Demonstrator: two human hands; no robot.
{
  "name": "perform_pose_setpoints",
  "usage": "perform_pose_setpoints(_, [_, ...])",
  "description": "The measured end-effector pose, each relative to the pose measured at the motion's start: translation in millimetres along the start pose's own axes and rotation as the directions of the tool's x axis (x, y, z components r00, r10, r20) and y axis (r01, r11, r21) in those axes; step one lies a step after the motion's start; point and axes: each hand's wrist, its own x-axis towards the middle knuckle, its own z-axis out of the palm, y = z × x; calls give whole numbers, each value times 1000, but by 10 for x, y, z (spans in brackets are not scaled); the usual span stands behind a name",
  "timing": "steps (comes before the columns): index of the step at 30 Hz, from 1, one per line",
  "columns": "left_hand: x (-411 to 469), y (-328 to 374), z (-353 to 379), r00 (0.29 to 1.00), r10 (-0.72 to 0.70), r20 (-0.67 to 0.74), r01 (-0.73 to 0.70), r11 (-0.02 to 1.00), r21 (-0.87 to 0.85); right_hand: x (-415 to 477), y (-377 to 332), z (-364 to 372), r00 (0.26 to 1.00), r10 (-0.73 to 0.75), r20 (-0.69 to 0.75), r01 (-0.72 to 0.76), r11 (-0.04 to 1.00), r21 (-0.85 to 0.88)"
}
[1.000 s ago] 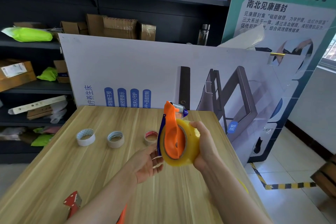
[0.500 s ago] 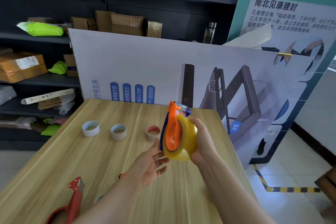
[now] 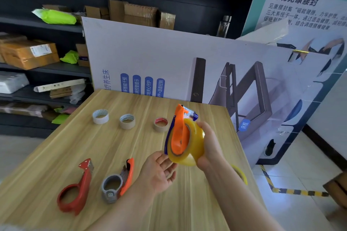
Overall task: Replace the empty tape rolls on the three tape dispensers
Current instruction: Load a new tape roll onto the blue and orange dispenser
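Orange tape dispenser (image 3: 179, 133) with full yellowish tape roll (image 3: 195, 142) is held above the table (image 3: 56, 155) – right hand (image 3: 210, 144) clamped round the roll, left hand (image 3: 159, 172) open-palmed beneath, likely to steady it – three spent cores (image 3: 127, 121) lined up behind.

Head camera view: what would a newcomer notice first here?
First, the orange dispenser with a full yellow tape roll, held up by the right hand over the wooden table. The open left hand waits below it. Near the left edge lie a red dispenser and a grey-and-orange dispenser.
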Motion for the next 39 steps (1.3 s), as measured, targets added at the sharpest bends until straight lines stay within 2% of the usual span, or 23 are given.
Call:
perform_pose_setpoints(6, [-127, -15, -131, 998, 7, 66, -8, 1000, 18, -209, 56, 61, 999, -30, 15, 30, 1000, 0])
perform_pose_setpoints(12, [-348, 1, -348, 995, 64, 73, -65, 998, 9, -413, 256, 186, 999, -47, -7, 47, 999, 9])
perform_pose_setpoints(14, [-389, -54, -416, 991, 105, 83, -111, 991, 72, -474, 334, 223, 999, -49, -18, 50, 999, 17])
perform_pose_setpoints(19, [-495, -209, -549, 943, 311, 115, -330, 912, 242, -573, 457, 265, 995, -80, -59, 78, 997, -22])
perform_pose_setpoints(23, [-594, -215, -624, 926, 354, 135, -379, 861, 339, -612, 511, 226, 994, -77, -81, 75, 997, -30])
perform_pose_setpoints(30, [-574, -286, -652, 943, 316, 104, -332, 870, 363, -558, 561, 165, 989, -72, -132, 59, 993, -101])
perform_pose_setpoints(34, [-486, -431, -702, 967, 254, -34, -219, 887, 407, -539, 650, 73, 988, -36, -148, 14, 988, -151])
perform_pose_setpoints(39, [-349, -685, -806, 976, 118, -185, -59, 953, 297, -466, 863, -95, 985, 66, -159, -97, 975, -198])
